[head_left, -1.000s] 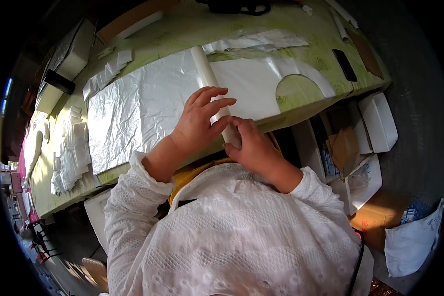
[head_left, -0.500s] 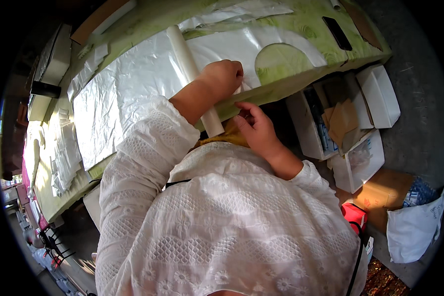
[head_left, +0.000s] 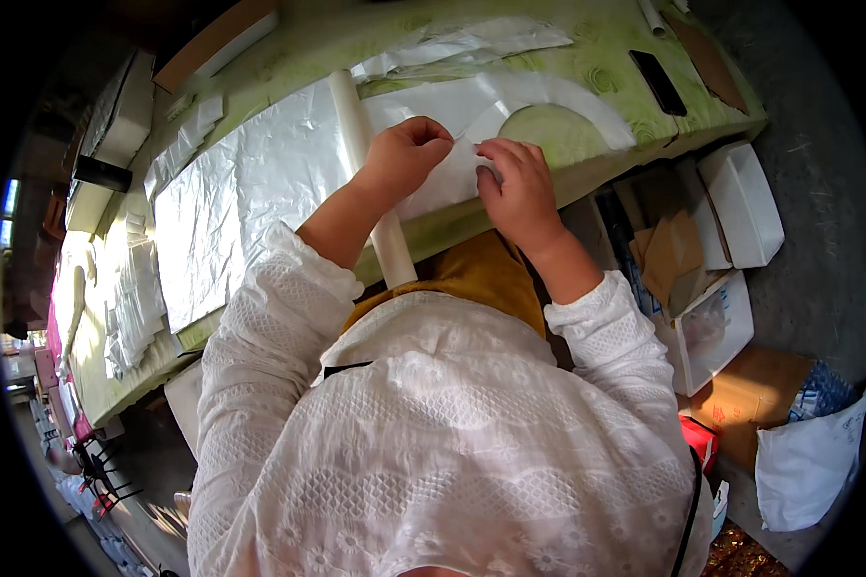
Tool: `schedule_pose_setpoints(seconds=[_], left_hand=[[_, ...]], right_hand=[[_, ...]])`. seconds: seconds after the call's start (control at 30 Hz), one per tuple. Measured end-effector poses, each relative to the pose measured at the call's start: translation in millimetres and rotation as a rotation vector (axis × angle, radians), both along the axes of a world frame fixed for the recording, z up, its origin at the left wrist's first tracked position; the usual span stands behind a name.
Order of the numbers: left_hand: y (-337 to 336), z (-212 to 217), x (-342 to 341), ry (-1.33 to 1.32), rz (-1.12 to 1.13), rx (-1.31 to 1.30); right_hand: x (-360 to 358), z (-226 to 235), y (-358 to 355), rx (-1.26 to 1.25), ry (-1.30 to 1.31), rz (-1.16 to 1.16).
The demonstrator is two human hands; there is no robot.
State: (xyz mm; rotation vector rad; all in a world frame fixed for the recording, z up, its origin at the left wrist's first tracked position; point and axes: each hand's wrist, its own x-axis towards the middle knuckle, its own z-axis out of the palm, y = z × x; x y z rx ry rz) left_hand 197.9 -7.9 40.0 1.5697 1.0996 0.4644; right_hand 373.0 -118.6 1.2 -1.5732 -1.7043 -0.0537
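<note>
From the head view, my left hand (head_left: 404,154) and right hand (head_left: 512,183) both pinch shut on the white plastic sheet (head_left: 260,192), spread on the green table (head_left: 587,72) beside the roll (head_left: 361,154). I judge I'm separating its edge; next needs a steady pull.

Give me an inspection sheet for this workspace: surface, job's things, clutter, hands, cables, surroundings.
Surface: green patterned table, mostly covered.
Job's things: white plastic sheet spread flat; white roll lying across it, overhanging the near edge.
Clutter: loose plastic scraps, dark flat object, white stacks at left.
Hands: left hand and right hand both pinching the sheet's edge.
Cables: nothing seen.
Surroundings: open white boxes, brown cardboard, white bag on the floor.
</note>
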Motion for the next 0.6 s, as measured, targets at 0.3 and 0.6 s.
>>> schedule_pose_setpoints(seconds=[0.3, 0.6], left_hand=[[2, 34, -24, -0.592, 0.331, -0.14], [48, 0, -204, -0.112, 0.649, 0.105]], right_hand=[[-39, 10, 71, 0.177, -0.159, 0.381], [-29, -23, 55, 0.039, 0.149, 0.185]])
